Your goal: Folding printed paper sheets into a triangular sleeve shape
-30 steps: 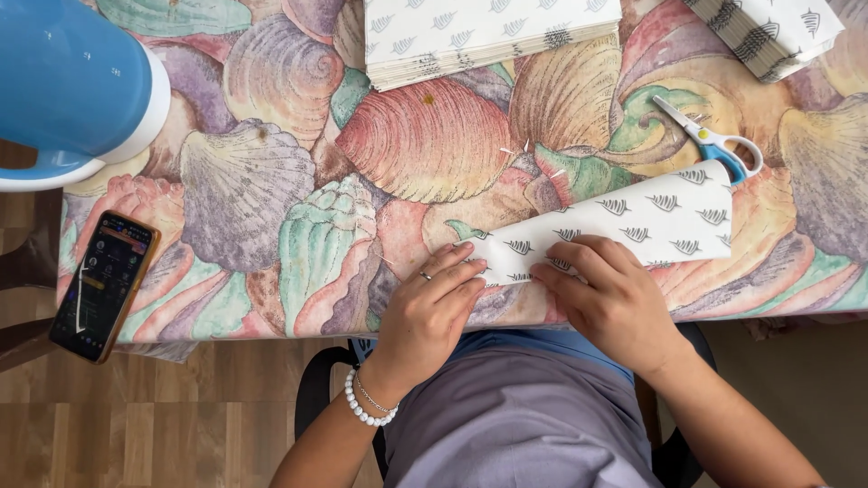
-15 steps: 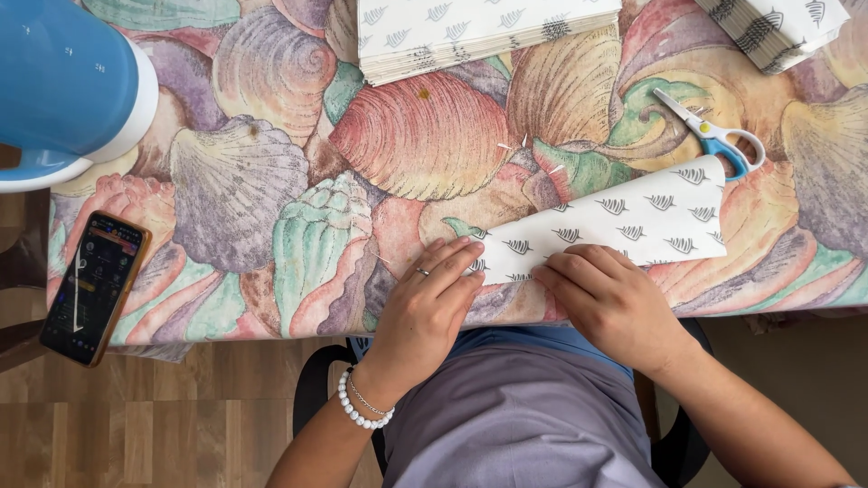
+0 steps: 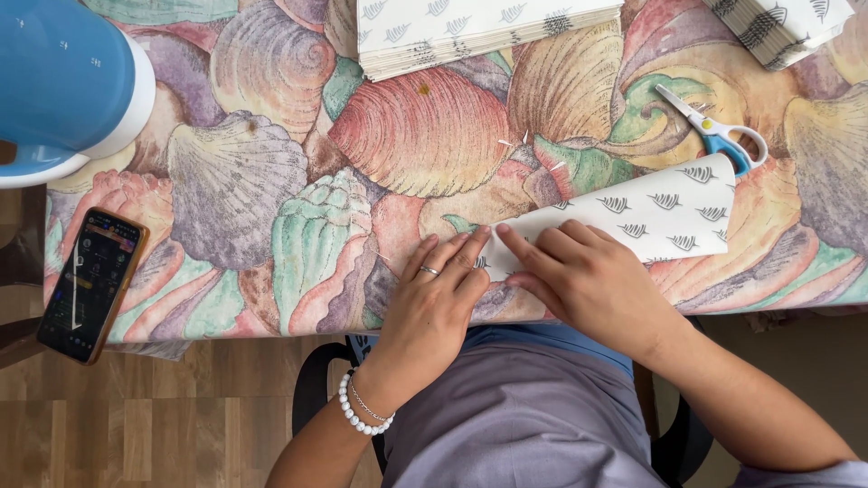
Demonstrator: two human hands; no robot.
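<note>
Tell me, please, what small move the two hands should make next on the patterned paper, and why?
Probably slide the fingertips outward along the fold to crease it flat. Both the left hand and the right hand press flat on the near end of the patterned paper, fingertips almost meeting, while its far end by the scissors curls up off the tablecloth, so the fold looks unfinished.

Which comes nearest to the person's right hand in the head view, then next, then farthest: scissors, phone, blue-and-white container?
From the right hand:
1. Scissors, up and to its right.
2. Phone, far left at the table edge.
3. Blue-and-white container, top left corner.
</note>
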